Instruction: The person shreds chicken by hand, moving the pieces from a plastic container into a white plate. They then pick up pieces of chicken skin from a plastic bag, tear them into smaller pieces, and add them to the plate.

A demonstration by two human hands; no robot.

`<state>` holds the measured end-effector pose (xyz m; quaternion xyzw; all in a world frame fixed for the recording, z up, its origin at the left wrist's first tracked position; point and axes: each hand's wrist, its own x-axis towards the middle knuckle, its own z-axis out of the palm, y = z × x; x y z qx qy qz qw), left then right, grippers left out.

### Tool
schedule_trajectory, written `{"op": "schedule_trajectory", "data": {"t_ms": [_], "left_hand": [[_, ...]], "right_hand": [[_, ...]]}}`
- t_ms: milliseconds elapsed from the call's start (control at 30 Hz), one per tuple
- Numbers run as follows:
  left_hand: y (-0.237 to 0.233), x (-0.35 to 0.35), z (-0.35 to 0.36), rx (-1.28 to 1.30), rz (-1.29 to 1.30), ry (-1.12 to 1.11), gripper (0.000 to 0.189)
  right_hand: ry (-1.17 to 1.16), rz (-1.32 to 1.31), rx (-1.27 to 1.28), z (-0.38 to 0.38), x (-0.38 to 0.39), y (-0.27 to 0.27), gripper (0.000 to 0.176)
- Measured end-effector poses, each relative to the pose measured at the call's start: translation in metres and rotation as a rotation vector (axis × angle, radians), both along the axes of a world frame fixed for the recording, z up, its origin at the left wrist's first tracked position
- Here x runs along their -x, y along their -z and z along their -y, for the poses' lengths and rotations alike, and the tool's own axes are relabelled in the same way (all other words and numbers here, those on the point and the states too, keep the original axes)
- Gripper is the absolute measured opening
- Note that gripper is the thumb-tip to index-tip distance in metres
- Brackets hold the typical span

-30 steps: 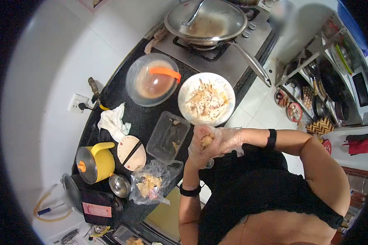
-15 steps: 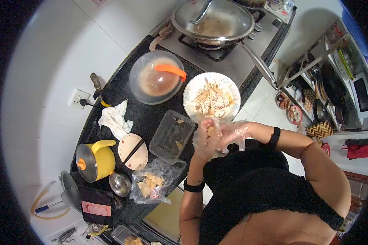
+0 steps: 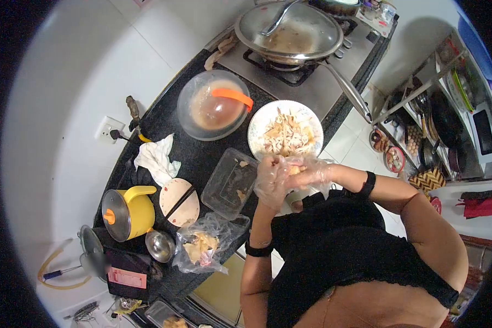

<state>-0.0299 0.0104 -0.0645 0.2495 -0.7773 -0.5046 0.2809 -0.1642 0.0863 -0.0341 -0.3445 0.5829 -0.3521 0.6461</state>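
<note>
My left hand [image 3: 271, 177], in a clear plastic glove, has its fingers curled at the near rim of a patterned white plate [image 3: 255, 127]. Against it is my right hand [image 3: 310, 174], also gloved, closed around a small pale piece of food [image 3: 296, 169] between the two hands. What the left fingers hold is hidden. Shredded pale meat [image 3: 287, 134] lies on the plate. Left of my hands sits a clear plastic container [image 3: 224, 188] with a few scraps inside.
Behind are a lidded pan [image 3: 290, 35] on the stove and a bowl of cloudy liquid [image 3: 210, 112] with an orange handle. A white cloth [image 3: 157, 158], small plate with chopsticks [image 3: 172, 197], yellow pot [image 3: 139, 216] and plastic bag of food scraps [image 3: 202, 246] stand at left.
The food piece, earlier by my left fingers, now shows farther right by my right hand. My right hand has turned and closed over it. The view has shifted slightly.
</note>
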Motion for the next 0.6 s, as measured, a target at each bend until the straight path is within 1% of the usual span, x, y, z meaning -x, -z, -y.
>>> {"op": "schedule_trajectory", "data": {"t_ms": [33, 67, 133, 167, 200, 233, 267, 300, 333, 367, 400, 433, 467, 500, 533, 567, 600], "left_hand": [[-0.004, 0.0, 0.0, -0.244, 0.08, -0.01, 0.031], [0.0, -0.001, 0.0, -0.243, 0.078, -0.01, 0.031], [0.007, -0.004, 0.0, 0.135, 0.006, 0.053, 0.031], [0.008, -0.004, 0.0, 0.135, 0.006, 0.054, 0.031], [0.003, -0.002, 0.0, 0.003, -0.072, 0.119, 0.031], [0.0, -0.001, 0.0, -0.131, -0.149, 0.182, 0.032], [-0.003, 0.0, -0.001, -0.132, -0.149, 0.181, 0.032], [-0.006, 0.002, -0.001, -0.296, -0.219, 0.203, 0.028], [-0.007, 0.003, -0.002, -0.459, -0.29, 0.225, 0.025], [-0.003, 0.0, -0.003, -0.458, -0.291, 0.226, 0.025], [0.004, -0.005, -0.004, -0.283, -0.252, 0.209, 0.024], [0.011, -0.009, -0.005, -0.109, -0.211, 0.192, 0.024], [0.016, -0.011, -0.007, -0.109, -0.211, 0.192, 0.024], [0.021, -0.012, -0.009, 0.137, -0.272, 0.165, 0.025], [0.023, -0.013, -0.01, 0.383, -0.331, 0.135, 0.026], [0.023, -0.013, -0.013, 0.383, -0.33, 0.134, 0.026], [0.022, -0.012, -0.015, 0.162, -0.236, 0.118, 0.026]], "right_hand": [[0.11, 0.023, 0.045, -0.001, -0.002, -0.003, 0.025], [0.11, 0.021, 0.046, 0.001, -0.001, 0.003, 0.025], [0.122, 0.158, 0.09, 0.008, 0.003, 0.018, 0.031], [0.133, 0.248, 0.187, 0.006, 0.003, 0.022, 0.036], [0.134, 0.248, 0.186, 0.002, 0.002, 0.042, 0.036], [0.207, 0.111, 0.232, -0.002, 0.003, 0.076, 0.037], [0.28, -0.027, 0.277, -0.005, 0.002, 0.094, 0.038], [0.28, -0.028, 0.277, -0.004, 0.0, 0.073, 0.038], [0.199, -0.077, 0.27, -0.002, -0.003, 0.033, 0.04], [0.118, -0.125, 0.263, -0.001, -0.005, 0.012, 0.042], [0.118, -0.126, 0.263, 0.001, -0.004, 0.014, 0.042], [0.076, -0.193, 0.29, 0.002, -0.004, 0.02, 0.045], [0.033, -0.26, 0.316, 0.002, -0.004, 0.027, 0.047], [0.033, -0.26, 0.316, 0.002, -0.004, 0.037, 0.047], [0.043, -0.334, 0.341, 0.003, -0.006, 0.047, 0.045], [0.053, -0.409, 0.366, 0.002, -0.007, 0.055, 0.043], [0.051, -0.409, 0.366, 0.002, -0.008, 0.054, 0.043]]}}
